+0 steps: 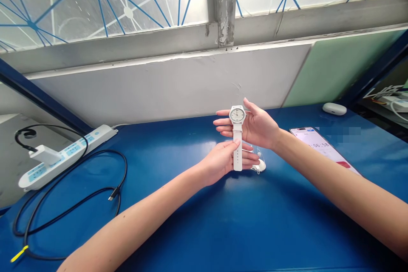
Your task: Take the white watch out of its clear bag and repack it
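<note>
A white wristwatch (237, 114) with a round dial and dark numerals is held up over the table, its strap hanging straight down. My left hand (219, 159) pinches the lower strap between thumb on top and fingers stretched behind it. Palm up, my right hand (259, 125) is spread behind the watch face, fingers pointing left and thumb raised. Whether its fingers touch the watch back cannot be made out. Just beyond my left fingertips lies a white rounded item (262, 165) with clear plastic about it, partly hidden.
The blue table (204, 229) meets a pale wall panel at the back. To the left are a white power strip (73, 148) with a charger (46, 155) and a looped black cable (126, 165). A phone (321, 146) and a white earbud case (334, 109) lie to the right.
</note>
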### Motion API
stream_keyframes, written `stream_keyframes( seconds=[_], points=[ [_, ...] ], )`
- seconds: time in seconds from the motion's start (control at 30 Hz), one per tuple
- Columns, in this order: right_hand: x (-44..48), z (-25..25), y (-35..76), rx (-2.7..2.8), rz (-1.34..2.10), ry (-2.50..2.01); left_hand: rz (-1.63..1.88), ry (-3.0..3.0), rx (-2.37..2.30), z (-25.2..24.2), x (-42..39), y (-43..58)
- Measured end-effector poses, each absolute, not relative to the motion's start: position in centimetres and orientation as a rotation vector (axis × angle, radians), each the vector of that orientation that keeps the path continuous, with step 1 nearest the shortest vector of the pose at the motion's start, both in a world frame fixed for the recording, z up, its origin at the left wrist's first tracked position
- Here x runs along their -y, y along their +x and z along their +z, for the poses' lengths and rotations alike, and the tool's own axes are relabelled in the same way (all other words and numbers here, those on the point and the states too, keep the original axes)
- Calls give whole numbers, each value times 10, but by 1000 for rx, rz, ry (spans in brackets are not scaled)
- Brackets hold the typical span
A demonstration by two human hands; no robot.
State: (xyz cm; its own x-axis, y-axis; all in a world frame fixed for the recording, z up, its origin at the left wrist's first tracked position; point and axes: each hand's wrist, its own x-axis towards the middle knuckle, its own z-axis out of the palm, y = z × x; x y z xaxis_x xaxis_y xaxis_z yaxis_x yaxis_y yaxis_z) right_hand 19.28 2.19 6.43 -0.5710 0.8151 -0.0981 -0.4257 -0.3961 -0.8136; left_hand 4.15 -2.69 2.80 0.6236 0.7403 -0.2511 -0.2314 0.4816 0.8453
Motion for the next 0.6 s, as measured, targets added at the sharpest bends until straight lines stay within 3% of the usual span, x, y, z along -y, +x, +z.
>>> stream_keyframes(
  seconds=[0.4, 0.6],
  points=[
    [-22, 66, 196, 920, 1959, -652, 688, 825, -607, 34, 26, 39],
    [-23, 61, 191, 998, 1610, -735, 723, 805, -617, 34, 23, 36]
  ],
)
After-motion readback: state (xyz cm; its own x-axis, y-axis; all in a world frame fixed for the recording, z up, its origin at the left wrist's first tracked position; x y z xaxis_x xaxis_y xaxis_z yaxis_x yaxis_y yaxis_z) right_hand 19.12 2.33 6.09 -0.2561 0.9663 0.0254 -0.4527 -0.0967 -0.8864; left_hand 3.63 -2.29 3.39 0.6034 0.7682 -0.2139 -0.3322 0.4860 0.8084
